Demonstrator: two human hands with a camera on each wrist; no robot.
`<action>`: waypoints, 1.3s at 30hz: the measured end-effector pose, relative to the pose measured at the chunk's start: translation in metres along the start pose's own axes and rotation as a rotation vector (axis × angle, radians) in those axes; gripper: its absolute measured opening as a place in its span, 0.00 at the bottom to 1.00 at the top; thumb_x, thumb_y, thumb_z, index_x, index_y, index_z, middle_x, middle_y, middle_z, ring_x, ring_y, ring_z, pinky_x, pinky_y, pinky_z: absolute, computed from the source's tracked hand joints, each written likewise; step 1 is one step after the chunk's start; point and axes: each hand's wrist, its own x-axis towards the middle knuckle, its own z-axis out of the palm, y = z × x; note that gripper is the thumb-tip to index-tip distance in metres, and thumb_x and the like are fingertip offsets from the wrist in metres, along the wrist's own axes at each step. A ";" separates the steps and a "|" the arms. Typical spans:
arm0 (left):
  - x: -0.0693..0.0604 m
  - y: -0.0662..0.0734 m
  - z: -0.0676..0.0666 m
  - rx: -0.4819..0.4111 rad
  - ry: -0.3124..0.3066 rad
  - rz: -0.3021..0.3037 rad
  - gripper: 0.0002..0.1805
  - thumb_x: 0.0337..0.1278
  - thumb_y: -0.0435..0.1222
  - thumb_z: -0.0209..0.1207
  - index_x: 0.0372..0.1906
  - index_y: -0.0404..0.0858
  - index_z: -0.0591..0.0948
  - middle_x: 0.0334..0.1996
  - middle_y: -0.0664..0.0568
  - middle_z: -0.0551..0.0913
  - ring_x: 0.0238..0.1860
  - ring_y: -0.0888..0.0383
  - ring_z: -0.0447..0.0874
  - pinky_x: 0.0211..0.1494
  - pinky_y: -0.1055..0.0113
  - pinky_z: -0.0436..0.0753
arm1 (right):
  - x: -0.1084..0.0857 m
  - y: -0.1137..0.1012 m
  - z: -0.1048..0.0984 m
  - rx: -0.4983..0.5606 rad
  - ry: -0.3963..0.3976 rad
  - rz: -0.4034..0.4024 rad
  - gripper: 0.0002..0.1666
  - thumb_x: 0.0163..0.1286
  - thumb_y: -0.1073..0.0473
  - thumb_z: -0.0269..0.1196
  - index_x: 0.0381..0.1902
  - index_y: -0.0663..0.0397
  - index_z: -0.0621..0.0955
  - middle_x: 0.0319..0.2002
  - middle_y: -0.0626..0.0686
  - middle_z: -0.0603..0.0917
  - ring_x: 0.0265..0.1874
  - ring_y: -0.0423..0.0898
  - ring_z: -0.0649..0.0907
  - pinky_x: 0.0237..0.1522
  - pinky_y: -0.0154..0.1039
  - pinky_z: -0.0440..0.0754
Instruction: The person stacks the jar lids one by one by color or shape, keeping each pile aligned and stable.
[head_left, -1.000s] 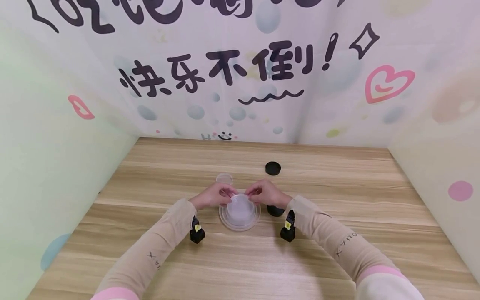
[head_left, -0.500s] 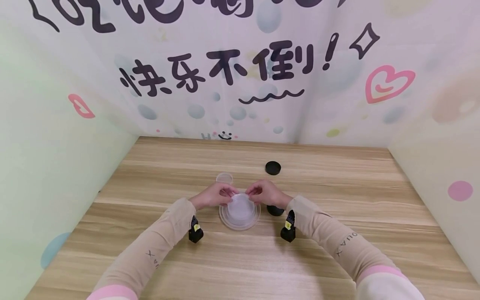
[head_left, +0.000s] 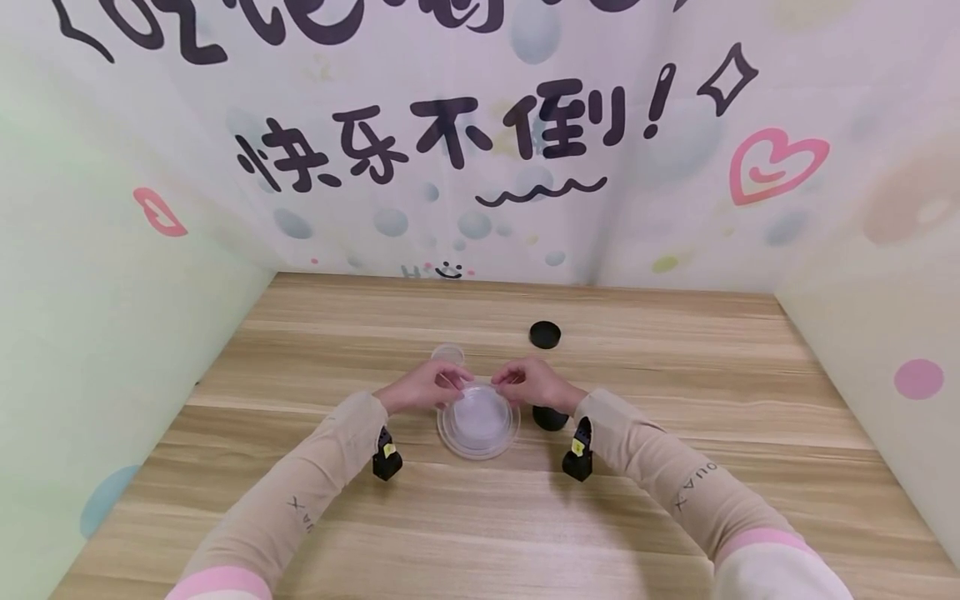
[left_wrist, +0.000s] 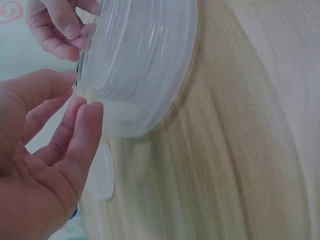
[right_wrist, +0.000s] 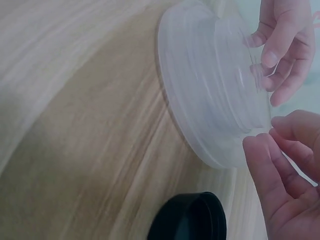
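A tiered stack of round translucent plastic lids (head_left: 480, 425) lies on the table, the widest at the bottom and smaller ones on top. My left hand (head_left: 423, 388) is at its far left edge, fingers loosely bent and fingertips apart by the top rim. At the far right edge, my right hand (head_left: 534, 387) has its thumb and fingertips close to the rim, with no clear pinch. Both wrist views show the stack (left_wrist: 145, 60) side-on beside the fingertips. Exact contact at the rim is hard to see.
A small clear round lid (head_left: 447, 355) lies behind the left hand. One black round lid (head_left: 545, 335) lies farther back; another black round piece (head_left: 551, 417) sits under the right wrist. A printed cloth wall (head_left: 450, 233) borders the table's back.
My left hand has drawn slightly left and its fingers have loosened from the stack's rim. The top lid now looks flatter. My right hand has barely moved.
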 end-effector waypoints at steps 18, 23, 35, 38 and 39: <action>0.005 0.004 -0.009 0.010 0.327 0.107 0.14 0.50 0.28 0.57 0.44 0.27 0.77 0.35 0.40 0.79 0.36 0.49 0.77 0.40 0.64 0.78 | 0.027 -0.029 -0.010 -0.057 0.015 -0.076 0.12 0.58 0.70 0.57 0.40 0.73 0.77 0.35 0.64 0.81 0.29 0.48 0.79 0.33 0.38 0.80; 0.013 -0.008 -0.010 -0.001 0.482 0.057 0.14 0.49 0.30 0.59 0.43 0.29 0.79 0.33 0.42 0.81 0.35 0.50 0.78 0.41 0.62 0.78 | 0.047 -0.018 -0.009 -0.100 0.032 -0.051 0.15 0.56 0.70 0.57 0.42 0.71 0.77 0.37 0.62 0.81 0.34 0.43 0.78 0.37 0.31 0.77; 0.021 -0.027 -0.017 -0.068 0.594 -0.004 0.14 0.47 0.26 0.58 0.43 0.27 0.78 0.35 0.38 0.80 0.38 0.47 0.78 0.44 0.62 0.77 | 0.074 -0.001 -0.003 0.012 0.041 0.019 0.12 0.59 0.61 0.60 0.41 0.61 0.78 0.32 0.53 0.79 0.28 0.44 0.78 0.31 0.34 0.78; 0.024 -0.032 -0.015 -0.077 0.609 -0.042 0.15 0.46 0.27 0.59 0.43 0.28 0.78 0.36 0.38 0.80 0.39 0.48 0.78 0.46 0.62 0.76 | 0.079 0.002 0.001 0.030 0.040 0.043 0.15 0.60 0.63 0.58 0.44 0.65 0.77 0.35 0.58 0.79 0.31 0.48 0.79 0.33 0.37 0.79; 0.025 -0.034 -0.015 -0.078 0.610 -0.055 0.15 0.46 0.27 0.59 0.43 0.28 0.78 0.36 0.39 0.80 0.39 0.48 0.77 0.46 0.62 0.76 | 0.076 -0.004 0.003 0.022 0.041 0.097 0.16 0.61 0.66 0.56 0.46 0.69 0.75 0.37 0.61 0.78 0.34 0.51 0.79 0.36 0.40 0.79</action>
